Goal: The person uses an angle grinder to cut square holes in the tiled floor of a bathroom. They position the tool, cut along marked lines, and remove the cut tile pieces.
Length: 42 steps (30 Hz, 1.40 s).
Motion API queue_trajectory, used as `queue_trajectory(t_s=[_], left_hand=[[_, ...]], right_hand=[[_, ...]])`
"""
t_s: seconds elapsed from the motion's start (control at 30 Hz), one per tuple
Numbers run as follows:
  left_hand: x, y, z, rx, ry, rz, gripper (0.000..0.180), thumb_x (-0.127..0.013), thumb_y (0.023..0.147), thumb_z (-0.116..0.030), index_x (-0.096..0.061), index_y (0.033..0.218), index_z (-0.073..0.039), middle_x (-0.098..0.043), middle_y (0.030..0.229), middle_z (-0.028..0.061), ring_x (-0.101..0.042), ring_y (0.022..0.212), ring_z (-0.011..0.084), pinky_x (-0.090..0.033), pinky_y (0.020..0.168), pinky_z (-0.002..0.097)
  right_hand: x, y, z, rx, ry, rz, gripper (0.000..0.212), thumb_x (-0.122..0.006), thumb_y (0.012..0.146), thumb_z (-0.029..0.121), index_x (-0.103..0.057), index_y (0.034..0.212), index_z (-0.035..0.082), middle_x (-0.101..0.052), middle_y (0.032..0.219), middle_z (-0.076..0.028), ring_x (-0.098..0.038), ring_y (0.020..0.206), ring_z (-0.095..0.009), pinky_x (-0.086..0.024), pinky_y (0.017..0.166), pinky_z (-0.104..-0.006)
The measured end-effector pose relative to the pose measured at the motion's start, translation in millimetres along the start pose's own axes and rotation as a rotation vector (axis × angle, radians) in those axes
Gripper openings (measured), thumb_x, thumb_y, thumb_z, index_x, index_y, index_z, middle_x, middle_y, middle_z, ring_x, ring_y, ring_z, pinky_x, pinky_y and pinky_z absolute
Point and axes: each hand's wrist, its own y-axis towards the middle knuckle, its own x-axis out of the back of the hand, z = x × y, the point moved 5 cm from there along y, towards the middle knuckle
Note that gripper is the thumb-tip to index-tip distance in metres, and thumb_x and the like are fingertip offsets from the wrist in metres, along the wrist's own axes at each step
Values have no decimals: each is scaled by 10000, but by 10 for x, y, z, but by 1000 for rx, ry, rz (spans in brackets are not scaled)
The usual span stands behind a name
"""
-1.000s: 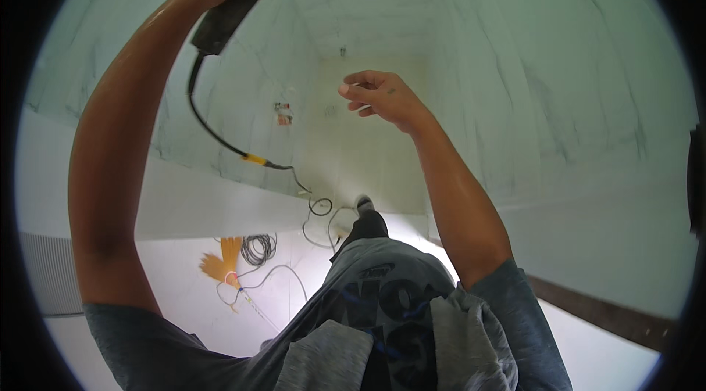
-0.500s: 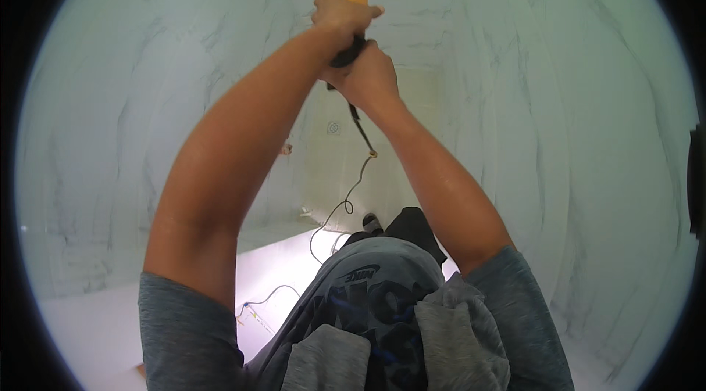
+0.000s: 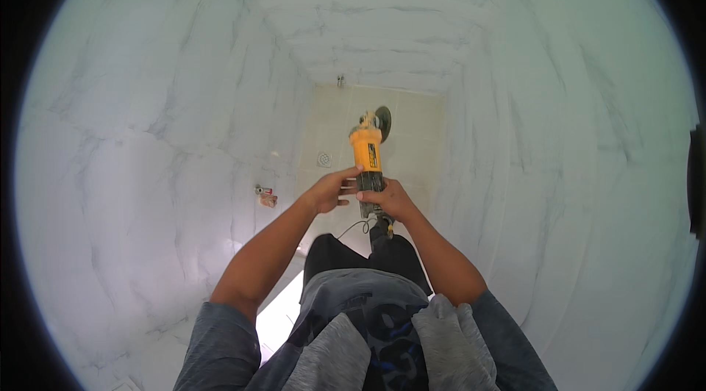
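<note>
A yellow and black angle grinder hangs upright in front of my body, over the tiled floor. Its dark round disc is at the far end, on the right side of the head. My right hand is wrapped round the black rear part of the body, its thumb lying across the top. On the other side, my left hand has its fingers apart, with fingertips at the grinder's left flank. A dark cord loops below the rear end, partly hidden by my legs.
Marbled walls enclose me at left, right and ahead. A square drain sits in the beige floor. Pipe fittings stick out of the left wall and low by the far wall. Bright light shows behind my left side.
The grinder has come down from high in front to waist level. My left hand has loosened from round its body and opened beside it; my right hand still grips the rear.
</note>
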Motion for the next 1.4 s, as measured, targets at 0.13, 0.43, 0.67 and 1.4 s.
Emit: queue_trajectory(t_s=[0.13, 0.43, 0.67, 1.4], left_hand=[[-7, 338, 563, 118, -211, -37, 638, -685, 886, -596, -569, 1339, -163, -546, 1282, 73, -493, 1197, 241, -387, 994, 459], [-686, 666, 480, 163, -696, -46, 352, -716, 941, -232, -554, 1216, -83, -669, 1026, 83, -679, 962, 250, -561, 893, 436], [-630, 1347, 1079, 94, -817, -114, 260, -699, 956, -181, -557, 1138, -60, -636, 982, 72, -676, 899, 229, -587, 807, 392], [2299, 5459, 1519, -385, -42, -391, 384, -755, 731, -120, -600, 1047, 33, -619, 859, 71, -622, 711, 195, -512, 642, 378]], right_hand=[[67, 14, -438, -274, -32, 154, 526, -887, 722, 310, -704, 1086, -23, -719, 927, -79, -671, 800, -149, -539, 753, -298], [772, 140, -343, -449, -307, 537, 560, -881, 708, 370, -712, 1113, 22, -721, 992, -83, -679, 854, -152, -538, 790, -296], [1034, 249, -962, -605, -367, 424, 672, -875, 675, 536, -731, 1039, -10, -718, 838, -91, -688, 727, -168, -543, 722, -299], [1683, 3128, -5270, 202, -1139, -376, 398, -676, 931, 314, -658, 1235, 58, -634, 1243, -213, -573, 1215, -369, -489, 995, -457]])
